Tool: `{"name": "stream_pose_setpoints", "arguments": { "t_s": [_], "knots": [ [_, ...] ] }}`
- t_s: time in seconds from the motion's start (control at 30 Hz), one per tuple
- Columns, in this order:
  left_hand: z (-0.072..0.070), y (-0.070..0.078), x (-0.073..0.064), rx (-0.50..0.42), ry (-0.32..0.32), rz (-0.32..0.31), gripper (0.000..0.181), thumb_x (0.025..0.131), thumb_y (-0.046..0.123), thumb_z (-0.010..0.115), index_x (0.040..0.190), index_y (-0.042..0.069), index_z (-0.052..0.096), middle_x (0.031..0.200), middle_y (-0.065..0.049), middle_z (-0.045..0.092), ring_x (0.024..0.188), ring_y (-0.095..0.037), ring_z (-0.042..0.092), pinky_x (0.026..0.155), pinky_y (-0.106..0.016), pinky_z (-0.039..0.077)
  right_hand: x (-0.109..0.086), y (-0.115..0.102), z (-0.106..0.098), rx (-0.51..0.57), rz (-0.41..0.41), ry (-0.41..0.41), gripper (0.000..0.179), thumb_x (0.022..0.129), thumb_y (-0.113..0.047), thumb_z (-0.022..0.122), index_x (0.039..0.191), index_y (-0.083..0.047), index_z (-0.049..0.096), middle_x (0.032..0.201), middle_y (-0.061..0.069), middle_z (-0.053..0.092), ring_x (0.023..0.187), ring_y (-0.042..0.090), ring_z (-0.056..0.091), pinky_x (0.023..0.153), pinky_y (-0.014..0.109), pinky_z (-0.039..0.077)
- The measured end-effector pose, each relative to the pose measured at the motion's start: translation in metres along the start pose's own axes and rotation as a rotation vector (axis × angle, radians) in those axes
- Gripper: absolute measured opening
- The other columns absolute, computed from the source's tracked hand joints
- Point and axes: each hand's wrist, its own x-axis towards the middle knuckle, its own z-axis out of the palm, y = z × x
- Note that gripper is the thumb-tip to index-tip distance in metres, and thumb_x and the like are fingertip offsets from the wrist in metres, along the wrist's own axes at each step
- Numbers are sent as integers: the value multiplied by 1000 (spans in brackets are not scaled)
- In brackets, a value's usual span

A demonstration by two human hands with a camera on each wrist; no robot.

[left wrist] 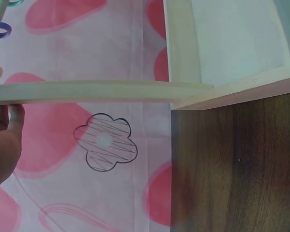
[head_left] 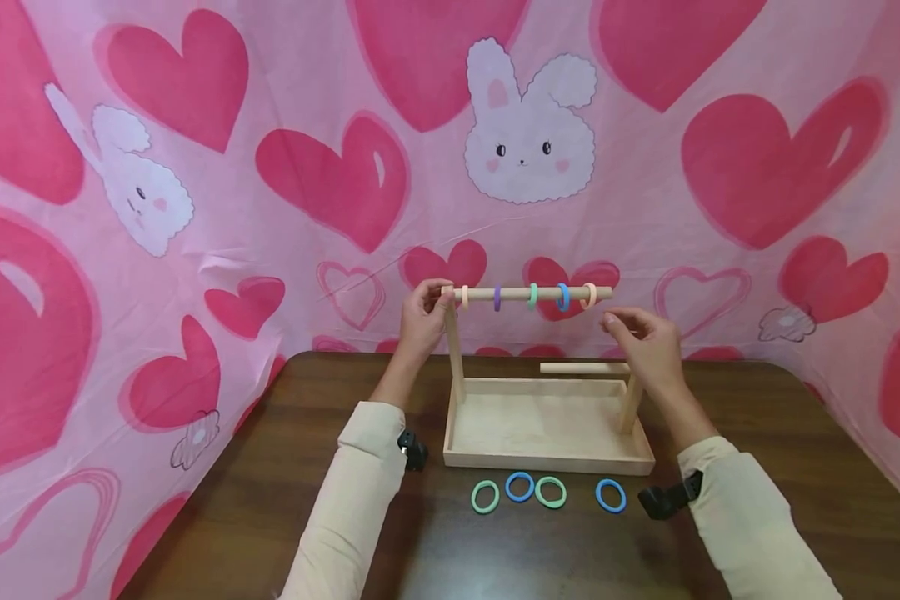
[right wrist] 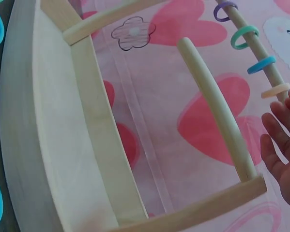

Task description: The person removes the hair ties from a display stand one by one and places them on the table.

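Note:
A wooden stand has a shallow tray (head_left: pixel 547 461), a tall left post (head_left: pixel 455 358) and a shorter right post (head_left: pixel 631 404). My left hand (head_left: pixel 422 319) pinches the top of the tall post, fingertips against the wood in the left wrist view. From there the upper rod (head_left: pixel 516 293) runs right, carrying a peach ring (head_left: pixel 465 297), purple ring (head_left: pixel 497 298), green ring (head_left: pixel 532 297), blue ring (head_left: pixel 563 297) and another peach ring (right wrist: pixel 275 90) near its free end. Just beyond that end is my right hand (head_left: pixel 648 342), fingers loosely bent, holding nothing.
A lower rod (head_left: pixel 581 367) juts left from the short post. On the brown table (head_left: pixel 330 467), before the tray, lie two green rings (head_left: pixel 485 508) and two blue rings (head_left: pixel 611 507). A pink heart-patterned cloth (head_left: pixel 435 183) hangs behind.

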Motion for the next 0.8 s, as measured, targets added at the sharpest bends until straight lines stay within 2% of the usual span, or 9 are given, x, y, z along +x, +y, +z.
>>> {"name": "stream_pose_setpoints", "arguments": {
  "t_s": [0.13,0.23,0.47,0.6,0.8],
  "knots": [
    [0,0,1,-5,4,-6,22,99,4,62,117,-10,62,105,-26,67,81,-4,62,80,-25,60,4,-3,5,15,17,44,23,94,-10,71,107,8,74,78,-29,71,73,-17,64,69,4,49],
    [1,-1,1,-15,8,-2,22,98,3,63,116,-11,62,102,-25,66,81,-5,63,82,-30,62,5,-7,8,13,23,66,22,92,-8,72,107,9,74,74,-35,66,70,-18,62,67,3,48],
    [1,-4,-2,-8,7,-20,22,99,4,62,115,-10,64,105,-30,67,80,-4,63,82,-30,62,-2,-20,13,4,24,95,20,90,1,71,103,16,72,69,-38,62,65,-19,58,64,3,46],
    [0,-3,-1,0,8,-7,23,99,5,63,116,-10,63,106,-29,67,82,-4,63,84,-30,62,0,-15,16,-16,16,111,20,90,-3,73,103,12,74,69,-40,61,66,-19,56,65,2,45],
    [0,-1,1,-10,11,4,22,98,3,64,114,-12,63,103,-28,67,79,-5,62,79,-25,61,4,-5,21,-38,2,142,22,89,-11,76,102,6,76,70,-41,61,68,-19,58,67,3,46]
  ]
}}
